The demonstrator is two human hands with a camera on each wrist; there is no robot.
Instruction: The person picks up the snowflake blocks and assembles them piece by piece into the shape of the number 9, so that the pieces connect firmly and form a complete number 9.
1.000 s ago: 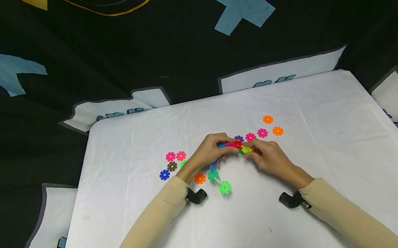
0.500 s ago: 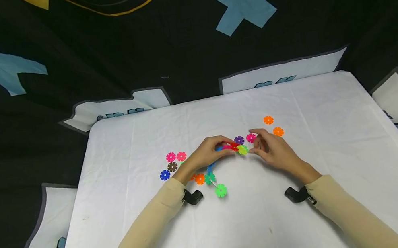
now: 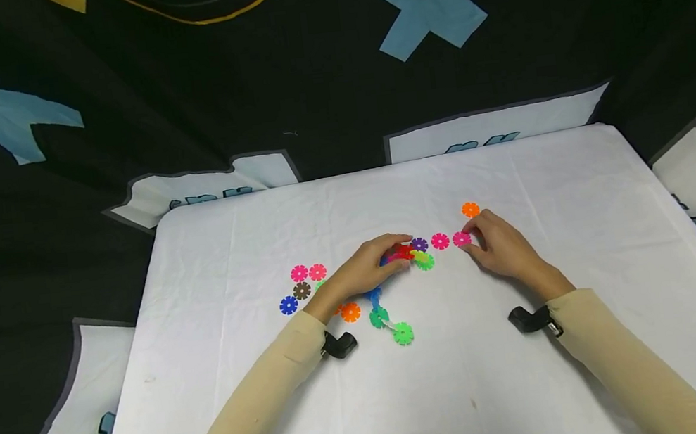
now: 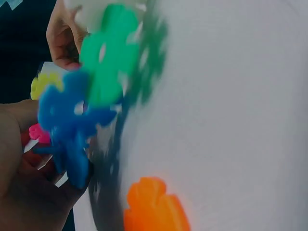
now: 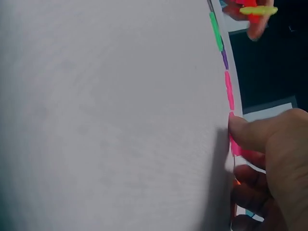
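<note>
Chain (image 3: 379, 318): thin, notched round discs slotted together, mid-table; long axis curving from near green disc (image 3: 403, 333) to far yellow disc (image 3: 419, 257).
Left hand (image 3: 363, 268): grasps the chain.
Right hand (image 3: 507, 246): pinches a flat pink disc (image 3: 461, 239), right of the chain.
Cloth (image 3: 466, 374): white, lightly creased.
</note>
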